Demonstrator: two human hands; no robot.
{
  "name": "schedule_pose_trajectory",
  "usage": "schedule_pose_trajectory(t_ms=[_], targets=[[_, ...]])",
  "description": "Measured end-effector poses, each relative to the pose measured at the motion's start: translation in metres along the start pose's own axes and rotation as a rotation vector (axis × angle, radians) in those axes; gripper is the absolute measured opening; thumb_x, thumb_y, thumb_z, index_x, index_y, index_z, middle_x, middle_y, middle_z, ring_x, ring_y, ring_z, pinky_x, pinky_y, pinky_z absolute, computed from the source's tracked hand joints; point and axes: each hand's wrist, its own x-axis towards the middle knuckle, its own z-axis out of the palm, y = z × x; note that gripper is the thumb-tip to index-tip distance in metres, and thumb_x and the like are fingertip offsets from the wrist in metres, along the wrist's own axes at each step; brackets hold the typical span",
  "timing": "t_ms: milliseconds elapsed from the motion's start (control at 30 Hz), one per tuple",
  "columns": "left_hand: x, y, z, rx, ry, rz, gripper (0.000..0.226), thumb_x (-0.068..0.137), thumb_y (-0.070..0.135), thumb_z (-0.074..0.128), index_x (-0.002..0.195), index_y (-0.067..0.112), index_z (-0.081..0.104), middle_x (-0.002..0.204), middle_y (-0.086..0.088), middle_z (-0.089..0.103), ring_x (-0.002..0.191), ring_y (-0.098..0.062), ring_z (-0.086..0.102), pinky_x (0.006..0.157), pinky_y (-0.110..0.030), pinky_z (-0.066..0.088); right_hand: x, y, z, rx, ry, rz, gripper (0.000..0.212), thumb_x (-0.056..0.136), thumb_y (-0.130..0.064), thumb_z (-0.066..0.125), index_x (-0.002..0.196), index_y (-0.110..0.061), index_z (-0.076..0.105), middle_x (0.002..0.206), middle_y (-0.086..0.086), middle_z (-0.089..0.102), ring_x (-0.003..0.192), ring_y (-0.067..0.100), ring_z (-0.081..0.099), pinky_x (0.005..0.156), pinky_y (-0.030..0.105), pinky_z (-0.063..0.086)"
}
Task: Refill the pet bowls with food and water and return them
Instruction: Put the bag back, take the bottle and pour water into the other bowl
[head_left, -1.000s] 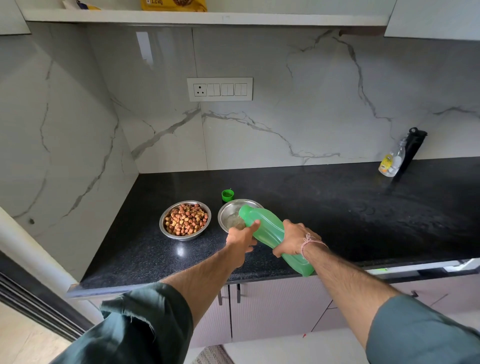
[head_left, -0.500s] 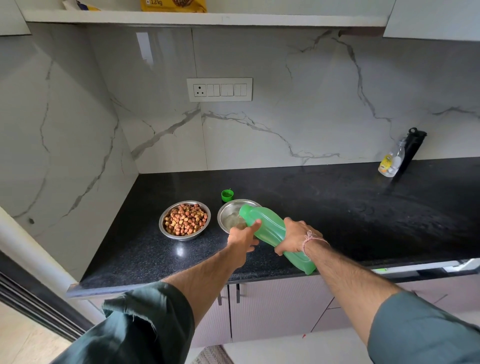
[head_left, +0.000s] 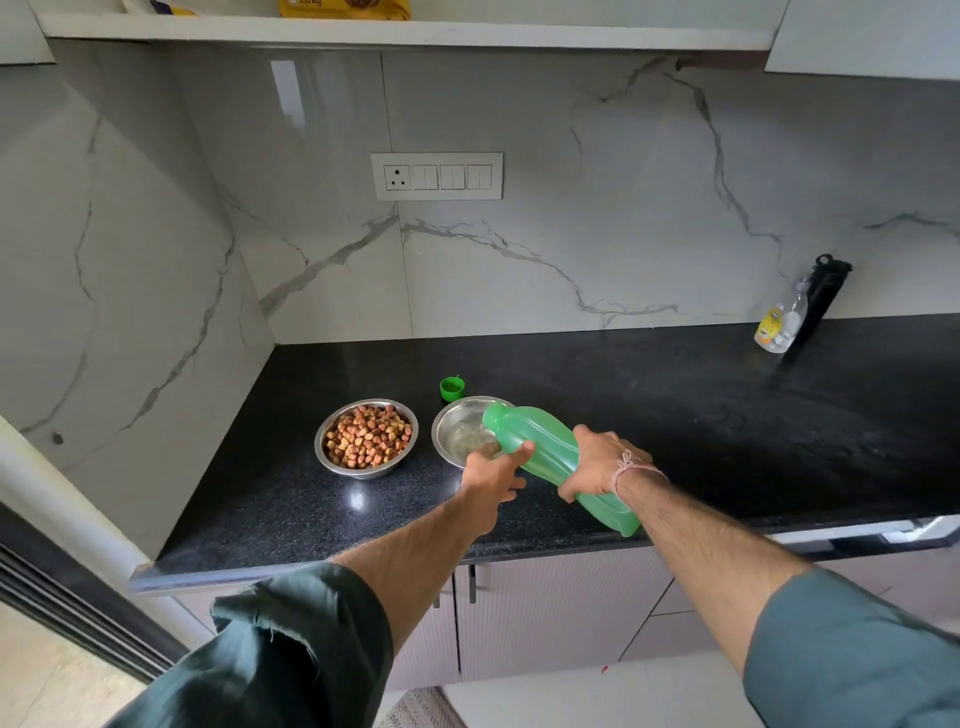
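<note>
Two steel bowls stand side by side on the black counter (head_left: 675, 415). The left bowl (head_left: 366, 437) is full of brown kibble. The right bowl (head_left: 460, 428) holds some water. A green plastic bottle (head_left: 540, 447) is tipped over the right bowl, mouth down and to the left. My right hand (head_left: 602, 462) grips the bottle around its middle. My left hand (head_left: 493, 475) holds the bottle near its neck, thumb against its side, over the bowl's front rim. The bottle's green cap (head_left: 452, 388) lies behind the water bowl.
A clear bottle with a yellow label (head_left: 776, 325) and a black bottle (head_left: 826, 291) stand at the back right by the marble wall. A switch plate (head_left: 437, 175) is on the wall. A yellow food bag (head_left: 343, 8) sits on the shelf above. Cabinet doors are below the counter.
The bottle's base has risen slightly, tilting it a little steeper over the water bowl. Both hands keep their hold.
</note>
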Motion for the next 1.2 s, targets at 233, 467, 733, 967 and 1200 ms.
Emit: schedule_pose_trajectory(t_ms=[233,467,733,967,1200], targets=[[0.0022,0.0006,0.0020,0.011,0.004,0.004,0.048,0.089,0.040,0.075,0.129,0.017,0.061,0.115,-0.001,0.071,0.089,-0.018,0.070,0.082,-0.034,0.058,-0.0007,0.0024,-0.0048,-0.014,0.006,-0.007,0.073,0.059,-0.043,0.085,0.118,-0.027,0.045,0.108,0.000,0.059,0.097,0.024,0.064,0.087,0.045,0.057],[0.0067,-0.0005,0.0038,0.012,0.005,-0.003,0.050,0.087,0.043,0.076,0.129,0.018,0.061,0.113,0.001,0.071,0.091,-0.019,0.072,0.087,-0.037,0.059,-0.0008,0.0023,-0.0093,-0.026,-0.001,-0.008,0.073,0.059,-0.042,0.085,0.118,-0.026,0.045,0.108,0.000,0.059,0.098,0.025,0.063,0.089,0.046,0.056],[0.0087,-0.0022,0.0052,0.017,0.003,0.001,0.050,0.087,0.043,0.076,0.128,0.018,0.060,0.107,0.002,0.073,0.087,-0.020,0.072,0.086,-0.038,0.059,0.0002,0.0027,-0.0104,-0.044,-0.002,0.005,0.074,0.056,-0.043,0.084,0.117,-0.028,0.045,0.110,0.000,0.058,0.101,0.025,0.062,0.090,0.046,0.055],[0.0073,-0.0036,0.0050,0.020,-0.014,0.000,0.050,0.089,0.043,0.074,0.130,0.018,0.059,0.111,0.002,0.071,0.091,-0.020,0.073,0.083,-0.035,0.058,-0.0003,0.0028,-0.0099,-0.048,-0.009,0.006,0.074,0.055,-0.043,0.084,0.116,-0.028,0.045,0.110,0.000,0.059,0.100,0.025,0.063,0.090,0.047,0.055],[0.0089,-0.0043,0.0050,0.024,-0.008,0.001,0.053,0.088,0.044,0.075,0.131,0.017,0.059,0.111,0.002,0.072,0.088,-0.020,0.074,0.083,-0.036,0.060,-0.0018,0.0029,-0.0106,-0.052,-0.004,0.005,0.074,0.055,-0.043,0.084,0.116,-0.028,0.045,0.110,0.000,0.058,0.101,0.025,0.063,0.089,0.047,0.056]])
